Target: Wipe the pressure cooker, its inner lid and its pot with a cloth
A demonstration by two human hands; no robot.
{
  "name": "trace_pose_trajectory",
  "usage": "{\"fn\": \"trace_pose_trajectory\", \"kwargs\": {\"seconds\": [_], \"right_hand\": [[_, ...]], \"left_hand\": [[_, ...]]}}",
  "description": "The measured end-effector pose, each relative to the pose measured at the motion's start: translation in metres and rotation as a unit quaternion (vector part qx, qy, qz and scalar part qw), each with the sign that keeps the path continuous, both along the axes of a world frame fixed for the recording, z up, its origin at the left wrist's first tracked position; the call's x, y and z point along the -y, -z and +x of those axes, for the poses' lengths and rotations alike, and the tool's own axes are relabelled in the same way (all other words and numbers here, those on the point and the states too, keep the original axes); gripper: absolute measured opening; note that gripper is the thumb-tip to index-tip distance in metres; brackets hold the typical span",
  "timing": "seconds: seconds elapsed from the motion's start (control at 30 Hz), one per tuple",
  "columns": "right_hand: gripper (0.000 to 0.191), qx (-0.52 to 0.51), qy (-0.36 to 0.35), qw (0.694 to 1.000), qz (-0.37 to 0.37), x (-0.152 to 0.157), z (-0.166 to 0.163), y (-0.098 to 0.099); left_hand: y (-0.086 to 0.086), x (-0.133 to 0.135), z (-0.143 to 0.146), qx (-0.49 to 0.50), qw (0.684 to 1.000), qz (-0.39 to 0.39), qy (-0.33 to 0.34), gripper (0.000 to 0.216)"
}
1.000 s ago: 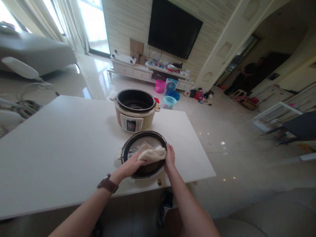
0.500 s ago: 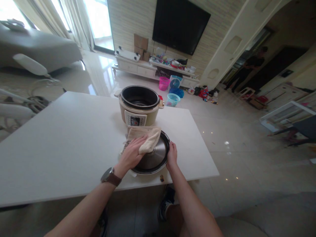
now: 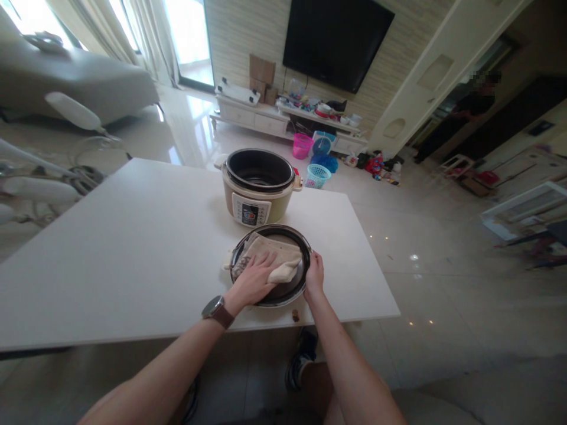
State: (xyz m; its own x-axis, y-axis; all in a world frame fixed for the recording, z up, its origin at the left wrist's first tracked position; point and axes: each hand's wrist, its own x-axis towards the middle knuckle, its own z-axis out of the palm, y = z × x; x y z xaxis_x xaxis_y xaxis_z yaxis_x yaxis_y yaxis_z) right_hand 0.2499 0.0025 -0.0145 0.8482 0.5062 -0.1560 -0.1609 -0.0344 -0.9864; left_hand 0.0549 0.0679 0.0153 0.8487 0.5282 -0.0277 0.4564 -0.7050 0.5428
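Note:
The pressure cooker lid (image 3: 291, 295) lies underside up on the white table, close to its front edge. A beige cloth (image 3: 283, 254) with a patterned corner is spread across the lid's inner face. My left hand (image 3: 254, 280), with a watch on its wrist, presses the cloth down, fingers stretched over it. Around the lid's right rim my right hand (image 3: 314, 274) is closed, its fingers partly hidden. Just behind the lid stands the electric pressure cooker (image 3: 259, 189), uncovered, with its dark inner pot and front control panel in sight.
The white table (image 3: 133, 254) ends close to my body. A small dark item (image 3: 295, 316) sits at its front edge. Beyond are a blue basket (image 3: 318, 176), a pink bin (image 3: 302, 146) and a cluttered TV stand (image 3: 270, 124). A person (image 3: 465, 115) stands at the far right.
My left hand has slid the cloth from the lid's far left rim inward and toward me, so it lies across the lid's middle. The right hand keeps its grip. The view has shifted slightly.

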Motion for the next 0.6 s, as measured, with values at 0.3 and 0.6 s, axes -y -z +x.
{"fn": "trace_pose_trajectory", "kwargs": {"seconds": [0.3,0.6], "right_hand": [[0.044,0.015,0.006,1.0,0.003,0.0,0.003,0.003],[0.048,0.006,-0.002,1.0,-0.027,0.001,0.007,0.004]], "left_hand": [[-0.005,0.02,0.005,0.016,0.998,-0.021,0.062,0.067],[-0.016,-0.013,0.002,0.266,0.923,-0.232,-0.154,0.049]]}}
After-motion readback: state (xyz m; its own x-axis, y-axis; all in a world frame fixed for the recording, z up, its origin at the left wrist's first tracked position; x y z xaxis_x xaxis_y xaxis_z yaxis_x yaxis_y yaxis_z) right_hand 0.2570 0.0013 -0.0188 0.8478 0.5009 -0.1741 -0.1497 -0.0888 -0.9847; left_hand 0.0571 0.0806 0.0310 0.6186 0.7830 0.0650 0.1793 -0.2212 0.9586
